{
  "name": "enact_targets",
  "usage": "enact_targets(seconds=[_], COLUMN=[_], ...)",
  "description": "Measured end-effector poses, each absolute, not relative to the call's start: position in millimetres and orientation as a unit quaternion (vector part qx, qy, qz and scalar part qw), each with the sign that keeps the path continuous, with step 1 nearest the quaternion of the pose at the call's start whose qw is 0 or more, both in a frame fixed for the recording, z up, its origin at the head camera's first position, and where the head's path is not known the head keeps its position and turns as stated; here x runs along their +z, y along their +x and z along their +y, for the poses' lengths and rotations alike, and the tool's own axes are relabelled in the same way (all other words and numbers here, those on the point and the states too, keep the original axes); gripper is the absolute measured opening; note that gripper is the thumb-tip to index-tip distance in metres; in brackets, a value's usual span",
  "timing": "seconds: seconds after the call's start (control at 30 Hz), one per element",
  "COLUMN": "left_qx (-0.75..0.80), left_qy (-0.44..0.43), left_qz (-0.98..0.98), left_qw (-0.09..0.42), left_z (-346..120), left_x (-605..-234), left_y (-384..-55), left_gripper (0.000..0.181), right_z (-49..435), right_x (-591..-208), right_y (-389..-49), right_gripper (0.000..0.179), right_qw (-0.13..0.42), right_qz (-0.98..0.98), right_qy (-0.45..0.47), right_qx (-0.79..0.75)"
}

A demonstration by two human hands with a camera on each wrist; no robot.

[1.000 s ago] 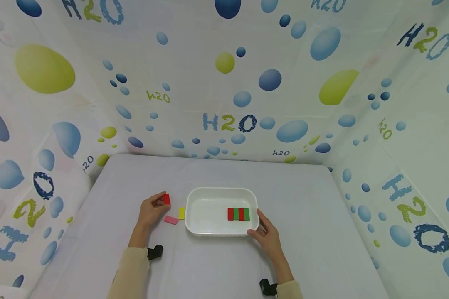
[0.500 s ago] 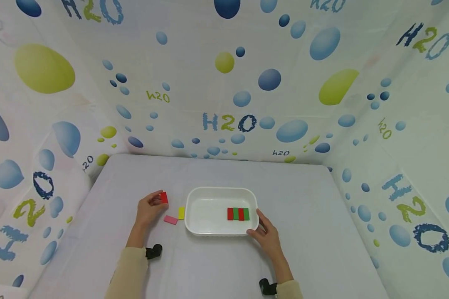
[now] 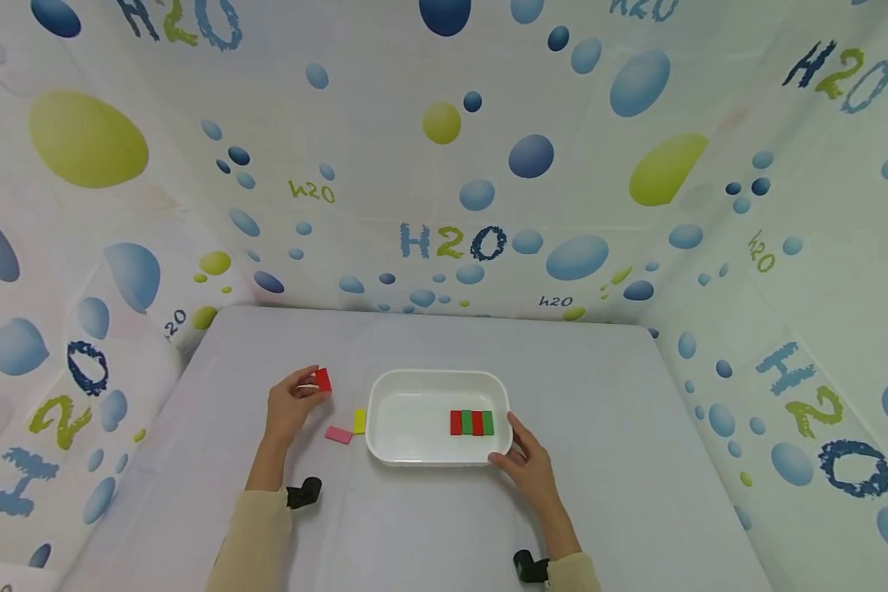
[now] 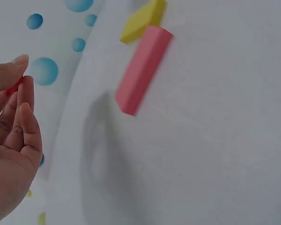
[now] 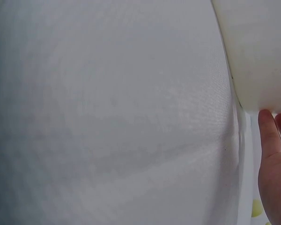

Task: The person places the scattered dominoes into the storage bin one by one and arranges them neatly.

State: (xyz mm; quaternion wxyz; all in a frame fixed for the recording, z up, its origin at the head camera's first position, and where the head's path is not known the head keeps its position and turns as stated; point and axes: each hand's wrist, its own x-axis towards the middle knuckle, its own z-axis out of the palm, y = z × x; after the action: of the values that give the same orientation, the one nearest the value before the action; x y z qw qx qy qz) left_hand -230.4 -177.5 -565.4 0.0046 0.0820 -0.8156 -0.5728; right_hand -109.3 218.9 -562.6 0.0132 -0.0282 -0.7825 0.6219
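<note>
In the head view my left hand pinches a red block between thumb and fingertips, left of the white tray. The left wrist view shows only a sliver of that red block, mostly hidden by the fingers. My right hand holds the tray's near right corner, the thumb on the front side and the fingers along the right side. Inside the tray, towards the right, alternating red and green blocks lie side by side in a row.
A pink block lies on the white-covered table below the left hand. Beside it a yellow block sits against the tray's left side. Printed curtains stand behind and at both sides.
My left hand has moved slightly away from me and to the left, still pinching the red block. The right hand and the tray stay in place.
</note>
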Motion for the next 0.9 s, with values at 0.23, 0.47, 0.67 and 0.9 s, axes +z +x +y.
enact_targets(seconds=[0.23,0.47,0.67,0.9], left_qx=[-0.579,-0.574,-0.576,-0.588], left_qy=[0.055,0.032,0.008,-0.023], left_qz=[-0.813,-0.817,-0.817,-0.809], left_qw=[0.036,0.035,0.021,0.007], left_z=[-164.4,-144.9,-127.5,-106.3], left_x=[-543.1,-521.0,-511.7,-508.0], left_y=[-233.8,-232.4,-232.5,-232.5], left_gripper=[0.054,0.054,0.054,0.053], right_z=[220.3,225.7,226.3,225.6], right_x=[-565.4,-593.6,-599.7,-597.9], right_y=[-110.7,-116.6,-116.6,-115.6], right_gripper=[0.08,0.081,0.081,0.081], right_qw=[0.012,0.027,0.045,0.047], right_qz=[-0.779,-0.777,-0.779,-0.782], right_qy=[-0.03,-0.032,-0.025,-0.022], right_qx=[0.627,0.628,0.625,0.621])
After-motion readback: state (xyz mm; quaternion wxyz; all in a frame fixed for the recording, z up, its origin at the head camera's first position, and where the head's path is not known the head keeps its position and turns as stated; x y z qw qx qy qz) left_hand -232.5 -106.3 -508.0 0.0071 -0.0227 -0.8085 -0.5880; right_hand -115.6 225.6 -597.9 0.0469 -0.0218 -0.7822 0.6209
